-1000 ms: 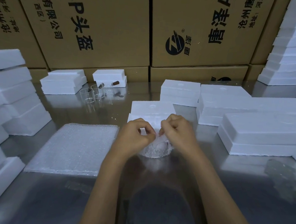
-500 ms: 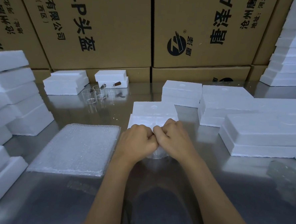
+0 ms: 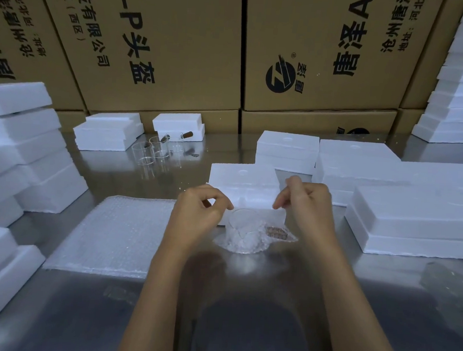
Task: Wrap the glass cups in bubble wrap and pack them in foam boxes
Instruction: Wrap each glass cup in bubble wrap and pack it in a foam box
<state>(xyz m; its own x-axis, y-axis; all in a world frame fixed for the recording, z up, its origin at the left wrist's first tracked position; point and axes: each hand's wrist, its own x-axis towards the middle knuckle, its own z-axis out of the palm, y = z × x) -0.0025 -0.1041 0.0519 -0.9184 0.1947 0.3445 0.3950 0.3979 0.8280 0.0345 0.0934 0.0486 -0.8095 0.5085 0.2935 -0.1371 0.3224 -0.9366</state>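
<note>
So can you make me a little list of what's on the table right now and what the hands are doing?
cup being wrapped: glass cup upright on a loose bubble wrap piece, rim uncovered
left hand: left hand above the cup, fingers curled; grip on the wrap unclear
right hand: right hand raised, fingers curled; grip unclear
spare wrap: bubble wrap stack, left of the cup
nearest box: foam box, just behind the cup
waiting cups: bare glass cups, far left
surface: shiny metal table
</note>
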